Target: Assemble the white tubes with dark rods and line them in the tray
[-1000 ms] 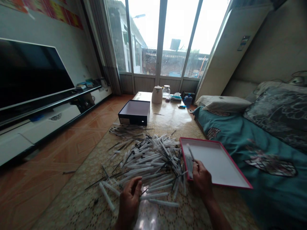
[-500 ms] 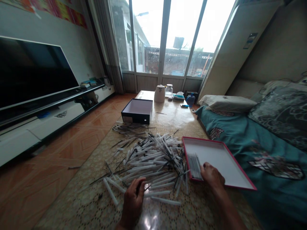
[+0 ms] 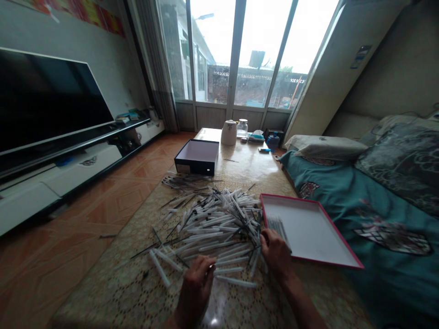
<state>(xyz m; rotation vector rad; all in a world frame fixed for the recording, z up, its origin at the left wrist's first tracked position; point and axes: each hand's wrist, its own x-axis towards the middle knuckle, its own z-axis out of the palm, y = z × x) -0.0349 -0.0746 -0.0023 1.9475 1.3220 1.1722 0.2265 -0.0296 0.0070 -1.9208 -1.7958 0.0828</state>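
While the left hand (image 3: pixel 199 276) I am watching sits at the near edge of the pile of white tubes (image 3: pixel 219 219), its fingers are curled with the thumb drawn in close; I cannot tell from my end whether anything is pinched there. The right hand (image 3: pixel 277 256) is just right of the pile, at the near left corner of a shallow tray (image 3: pixel 322 233) with a red rim. Its fingers are bent too, and I can't make out whether they grip something.

The pile spreads over the patterned desk (image 3: pixel 113 283), with dark sticks (image 3: pixel 143 252) mixed in and poking out to its left. One loose tube (image 3: pixel 236 281) lies along its near side. In the tray, right of the pile, I see a row of slim tubes (image 3: pixel 281 227) lying side by side near the left wall, partly hidden by the right hand.

Beyond the pile, to its left, I have a dark box (image 3: pixel 197 169), its top uncovered. Farther beyond the pile stand a pale kettle (image 3: pixel 228 134), a glass jar (image 3: pixel 242 129) and a tissue pack (image 3: pixel 256 135).
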